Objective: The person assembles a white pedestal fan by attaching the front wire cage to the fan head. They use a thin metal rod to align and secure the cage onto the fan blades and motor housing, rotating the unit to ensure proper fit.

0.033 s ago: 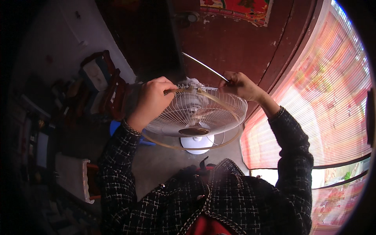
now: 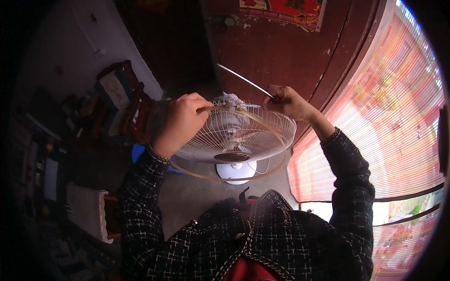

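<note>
Two hands at fan guard (image 2: 234, 136), left hand (image 2: 180, 122) gripping rim, right hand (image 2: 286, 102) pinching thin rod (image 2: 243, 80)

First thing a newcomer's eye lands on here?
The white wire fan grille at centre, with a loose tan rim band curving below it. The left hand grips the grille's top edge; the right hand holds a thin metal rod angled up-left. On the right, a bright red-striped blind fills the frame.
</note>
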`<state>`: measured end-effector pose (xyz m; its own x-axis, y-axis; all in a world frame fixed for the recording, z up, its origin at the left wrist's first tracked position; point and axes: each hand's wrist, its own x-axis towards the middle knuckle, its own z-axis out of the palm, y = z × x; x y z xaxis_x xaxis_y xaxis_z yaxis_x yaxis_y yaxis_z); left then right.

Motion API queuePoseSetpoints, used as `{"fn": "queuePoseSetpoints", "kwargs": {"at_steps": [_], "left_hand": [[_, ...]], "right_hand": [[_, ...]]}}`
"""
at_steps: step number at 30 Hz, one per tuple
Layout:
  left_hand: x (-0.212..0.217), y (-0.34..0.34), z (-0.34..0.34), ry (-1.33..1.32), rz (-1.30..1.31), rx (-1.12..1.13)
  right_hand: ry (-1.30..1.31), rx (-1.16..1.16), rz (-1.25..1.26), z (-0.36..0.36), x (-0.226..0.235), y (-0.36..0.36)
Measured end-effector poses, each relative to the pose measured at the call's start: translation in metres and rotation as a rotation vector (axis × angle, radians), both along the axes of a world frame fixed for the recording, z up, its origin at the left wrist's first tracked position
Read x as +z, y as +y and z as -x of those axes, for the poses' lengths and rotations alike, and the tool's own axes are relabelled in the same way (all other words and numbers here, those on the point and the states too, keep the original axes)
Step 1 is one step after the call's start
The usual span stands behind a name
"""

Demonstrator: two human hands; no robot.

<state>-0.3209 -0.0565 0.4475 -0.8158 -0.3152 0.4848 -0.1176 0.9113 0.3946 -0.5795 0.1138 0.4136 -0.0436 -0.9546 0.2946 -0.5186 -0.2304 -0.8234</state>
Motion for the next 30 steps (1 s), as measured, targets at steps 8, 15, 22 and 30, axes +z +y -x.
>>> {"fn": "queuePoseSetpoints", "kwargs": {"at_steps": [8,15,22,30], "left_hand": [[-0.004,0.003,-0.002,0.08,0.16,0.07],[0.004,0.009,0.0,0.105,0.188,0.077],[-0.001,0.007,-0.003,0.132,0.212,0.083],[0.002,0.002,-0.002,0.058,0.107,-0.011]], "right_hand": [[0.284,-0.473,0.26,-0.045,-0.003,0.025],[0.298,-0.556,0.31,-0.096,-0.022,0.04],[0.501,-0.632,0.347,-0.093,-0.025,0.03],[0.45,-0.662,0.356,-0.072,-0.019,0.032]]}}
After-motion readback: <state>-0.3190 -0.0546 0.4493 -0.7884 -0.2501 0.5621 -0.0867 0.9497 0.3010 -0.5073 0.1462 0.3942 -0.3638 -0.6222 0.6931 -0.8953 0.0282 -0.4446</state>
